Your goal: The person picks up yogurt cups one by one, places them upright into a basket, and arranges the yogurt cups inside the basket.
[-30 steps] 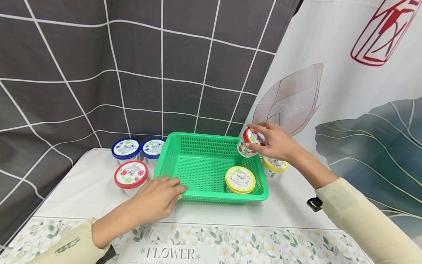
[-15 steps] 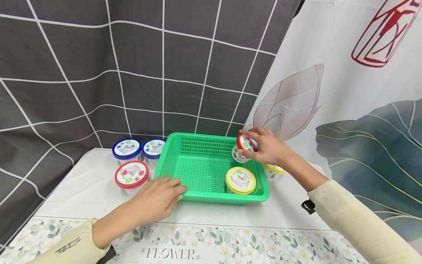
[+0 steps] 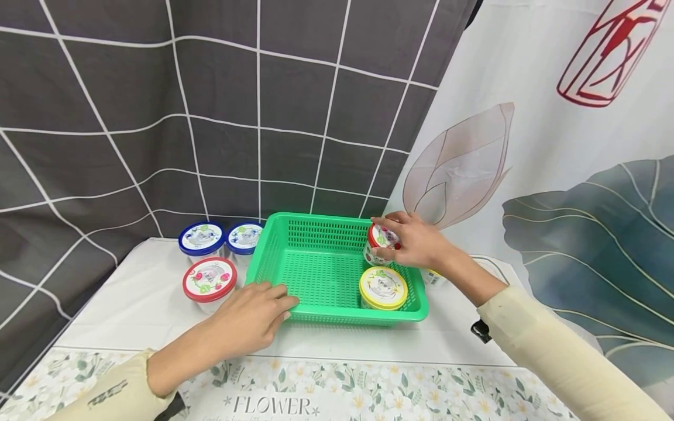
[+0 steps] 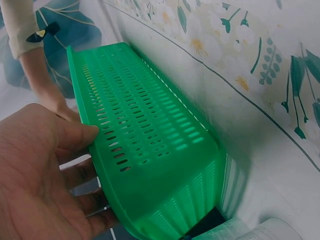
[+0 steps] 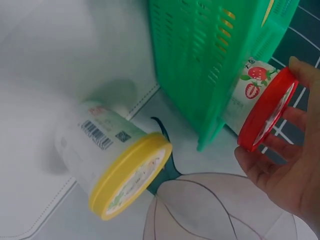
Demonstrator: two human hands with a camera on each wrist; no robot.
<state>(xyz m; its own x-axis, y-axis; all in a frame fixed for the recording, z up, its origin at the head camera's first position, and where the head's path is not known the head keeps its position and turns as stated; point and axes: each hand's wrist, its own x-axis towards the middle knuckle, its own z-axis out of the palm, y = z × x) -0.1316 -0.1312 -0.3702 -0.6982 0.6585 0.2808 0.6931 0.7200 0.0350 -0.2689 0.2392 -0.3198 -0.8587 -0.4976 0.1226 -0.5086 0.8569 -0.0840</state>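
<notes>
My right hand (image 3: 418, 240) grips a white tub with a red lid and strawberry print (image 5: 265, 110) by its lid, in the back right part of the green basket (image 3: 337, 315). The head view does not show whether its base touches the basket floor. At the basket's front left corner, my left hand (image 3: 247, 321) holds the rim, thumb outside and fingers over the edge. A yellow-lidded tub (image 3: 383, 287) stands in the front right of the basket. Outside the right wall is another yellow-lidded tub (image 5: 115, 150), largely hidden by my right wrist in the head view.
Left of the basket stand two blue-lidded tubs (image 3: 201, 238) and, nearer me, a red-lidded tub (image 3: 209, 279). A dark gridded curtain (image 3: 295, 105) hangs close behind the basket. The white tablecloth has a floral strip (image 3: 337, 386) along the front.
My right hand has carried the red-lidded tub left and down, from the basket's right rim to its inside, behind the yellow-lidded tub. My left hand has stayed on the rim.
</notes>
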